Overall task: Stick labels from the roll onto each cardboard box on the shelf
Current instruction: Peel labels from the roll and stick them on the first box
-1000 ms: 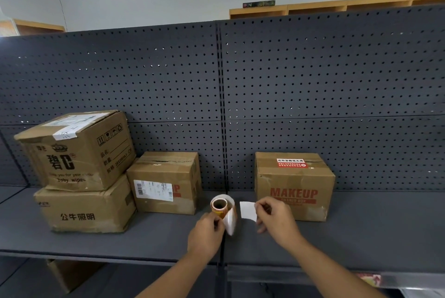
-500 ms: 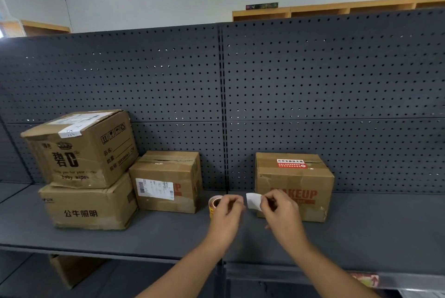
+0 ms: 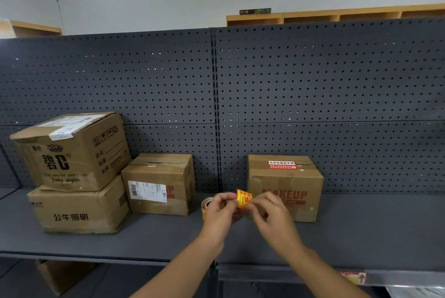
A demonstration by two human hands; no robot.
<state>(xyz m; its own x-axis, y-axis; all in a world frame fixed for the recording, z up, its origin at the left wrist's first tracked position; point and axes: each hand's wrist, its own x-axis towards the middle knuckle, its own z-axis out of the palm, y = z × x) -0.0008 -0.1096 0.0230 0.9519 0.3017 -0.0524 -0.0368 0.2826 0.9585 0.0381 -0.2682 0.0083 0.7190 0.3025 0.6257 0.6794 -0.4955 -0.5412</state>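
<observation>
You've got the label [image 3: 244, 199] pinched betw both hands, held up in the air just near of the MAKEUP box [image 3: 285, 187], printed orange/yellow face toward you. Left hand [image 3: 220, 211] nips its left edge w/ thumb and forefinger; the other fingers look curled round the roll [image 3: 206, 205], which peeks out on the left of that hand. That keeps the roll handy for the next peel w/o setting it down, I'd say. Right hand [image 3: 271, 213] pinches the label's right edge, fingers curled in. Two-handed hold prob keeps the sticker flat so it doesn't fold onto itself. Whether it is fully free of the backing I can't tell.

Boxes sit along the far side of the shelf [image 3: 156, 237], against the pegboard [image 3: 168, 81]. MAKEUP box is right of centre, directly beyond your hands, so it's the likely target; its front is bare apart from print, and there's a red-and-white sticker [image 3: 282, 165] on top already. Left of centre: a small box w/ a white shipping label [image 3: 159, 183], touching a stack of two, the baby wipes box [image 3: 72, 150] on top of the bottom box [image 3: 77, 208]. No orange label shows on any of them, so most of the job looks ahead of you.

Next: press it flat on the front face, smooth from one edge
</observation>
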